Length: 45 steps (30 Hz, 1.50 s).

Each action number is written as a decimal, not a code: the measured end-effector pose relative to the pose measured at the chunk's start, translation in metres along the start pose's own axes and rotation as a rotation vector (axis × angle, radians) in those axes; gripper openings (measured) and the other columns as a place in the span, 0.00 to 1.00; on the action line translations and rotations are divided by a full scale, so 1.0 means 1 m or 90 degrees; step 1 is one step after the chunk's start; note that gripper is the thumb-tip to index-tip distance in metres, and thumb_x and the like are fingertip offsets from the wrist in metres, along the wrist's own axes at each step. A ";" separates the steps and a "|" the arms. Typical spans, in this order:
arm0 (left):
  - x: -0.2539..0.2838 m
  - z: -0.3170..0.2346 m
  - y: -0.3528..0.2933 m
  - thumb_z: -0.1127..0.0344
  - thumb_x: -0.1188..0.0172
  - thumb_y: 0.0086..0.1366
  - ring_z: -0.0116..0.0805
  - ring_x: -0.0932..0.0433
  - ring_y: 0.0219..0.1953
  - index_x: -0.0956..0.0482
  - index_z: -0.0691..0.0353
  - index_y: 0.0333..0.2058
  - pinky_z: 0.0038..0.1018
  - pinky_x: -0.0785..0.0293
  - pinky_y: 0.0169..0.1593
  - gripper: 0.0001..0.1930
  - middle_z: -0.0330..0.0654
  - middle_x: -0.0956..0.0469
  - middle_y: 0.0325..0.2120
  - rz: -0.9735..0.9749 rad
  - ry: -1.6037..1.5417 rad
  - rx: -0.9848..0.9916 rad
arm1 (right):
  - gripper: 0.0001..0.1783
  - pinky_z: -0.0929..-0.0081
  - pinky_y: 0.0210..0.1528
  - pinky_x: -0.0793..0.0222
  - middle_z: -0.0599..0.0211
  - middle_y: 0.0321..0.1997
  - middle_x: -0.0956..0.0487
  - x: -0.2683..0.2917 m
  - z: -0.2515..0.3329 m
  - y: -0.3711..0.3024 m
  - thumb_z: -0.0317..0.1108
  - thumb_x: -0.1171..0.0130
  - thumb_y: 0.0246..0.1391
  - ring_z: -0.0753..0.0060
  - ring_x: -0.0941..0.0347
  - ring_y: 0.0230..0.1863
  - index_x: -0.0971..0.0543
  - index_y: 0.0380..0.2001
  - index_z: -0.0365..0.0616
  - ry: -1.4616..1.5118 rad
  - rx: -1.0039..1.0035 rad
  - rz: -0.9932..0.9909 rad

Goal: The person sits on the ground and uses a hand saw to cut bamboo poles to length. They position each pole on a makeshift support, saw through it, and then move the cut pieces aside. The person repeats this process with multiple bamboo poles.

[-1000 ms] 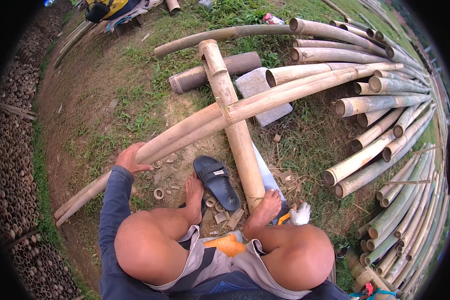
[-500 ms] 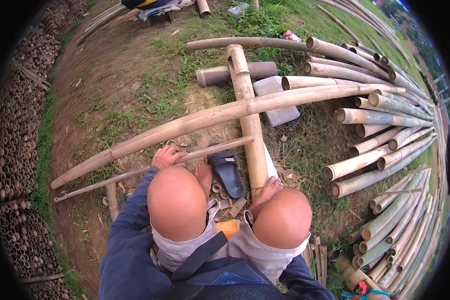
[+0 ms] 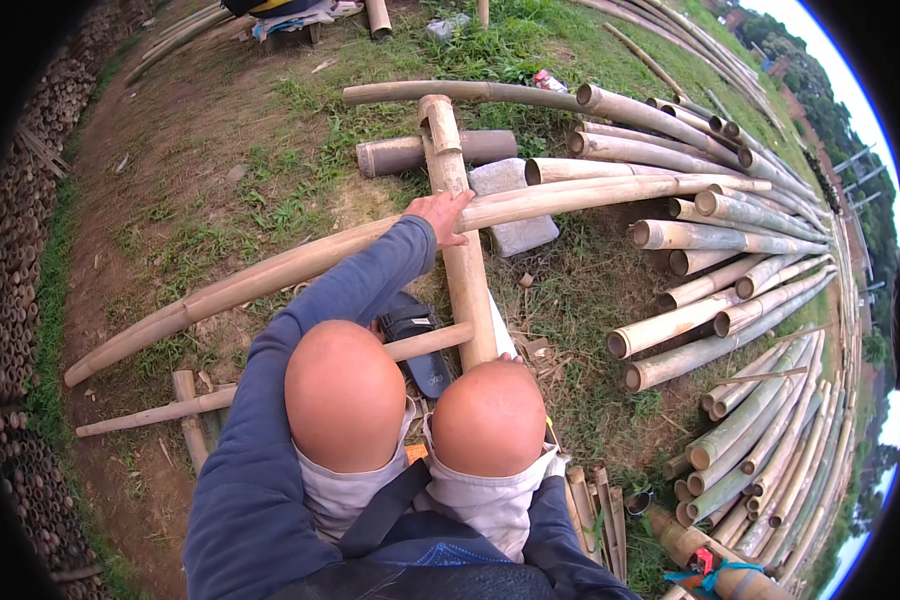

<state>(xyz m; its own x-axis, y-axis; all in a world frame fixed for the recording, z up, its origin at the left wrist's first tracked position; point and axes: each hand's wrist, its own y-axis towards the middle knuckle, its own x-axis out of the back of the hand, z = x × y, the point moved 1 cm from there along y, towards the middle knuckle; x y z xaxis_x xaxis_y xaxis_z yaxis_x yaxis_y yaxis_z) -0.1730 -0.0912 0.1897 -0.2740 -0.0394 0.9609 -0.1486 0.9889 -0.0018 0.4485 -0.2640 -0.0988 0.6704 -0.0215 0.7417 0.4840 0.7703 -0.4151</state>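
One long bamboo pole (image 3: 300, 262) | axis lower-left to upper-right | left hand (image 3: 444, 214) gripping it | right hand hidden, state unknown

Pale tan poles (image 3: 730, 215) lie over green grass (image 3: 280, 205) and brown dirt (image 3: 200, 100); a navy sleeve (image 3: 300, 330), grey block (image 3: 515, 205), dark sandal (image 3: 420, 340) and light grey shorts (image 3: 490, 500) complete the palette.

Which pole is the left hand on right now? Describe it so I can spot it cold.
Start from the pile of cut bamboo on the right. One very long, curved pole runs out of it leftward across the grass, lying over a short upright-running pole. The left hand rests where they cross; it alone spans nearly the whole ground.
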 end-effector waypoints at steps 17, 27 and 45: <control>0.005 0.037 -0.014 0.39 0.19 0.49 0.57 0.24 0.67 0.34 0.54 0.73 0.46 0.30 0.69 0.56 0.57 0.22 0.63 0.161 -0.169 -0.010 | 0.22 0.71 0.38 0.24 0.65 0.31 0.20 0.204 0.212 -0.108 0.32 0.31 0.64 0.69 0.22 0.34 0.25 0.57 0.38 0.388 0.186 0.543; 0.124 0.040 -0.019 0.29 0.25 0.53 0.57 0.22 0.63 0.30 0.60 0.70 0.49 0.26 0.67 0.55 0.56 0.21 0.61 0.397 0.256 -0.124 | 0.28 0.70 0.26 0.26 0.61 0.23 0.26 0.370 0.209 -0.174 0.41 0.26 0.60 0.68 0.28 0.21 0.32 0.51 0.40 0.539 0.547 0.500; -0.024 -0.012 -0.025 0.56 0.20 0.51 0.52 0.18 0.54 0.36 0.44 0.68 0.45 0.19 0.56 0.47 0.47 0.20 0.53 -0.108 0.000 0.011 | 0.23 0.75 0.54 0.28 0.70 0.48 0.26 0.041 0.383 -0.204 0.25 0.29 0.62 0.77 0.29 0.48 0.29 0.56 0.43 0.303 0.671 0.407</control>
<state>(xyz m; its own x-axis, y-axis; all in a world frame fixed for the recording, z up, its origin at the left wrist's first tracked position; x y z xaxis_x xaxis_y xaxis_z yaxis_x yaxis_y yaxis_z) -0.1518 -0.1129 0.1704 -0.2429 -0.2060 0.9479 -0.2086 0.9654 0.1564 0.1611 -0.1781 0.2181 0.8515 0.4745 0.2232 -0.5105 0.8474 0.1462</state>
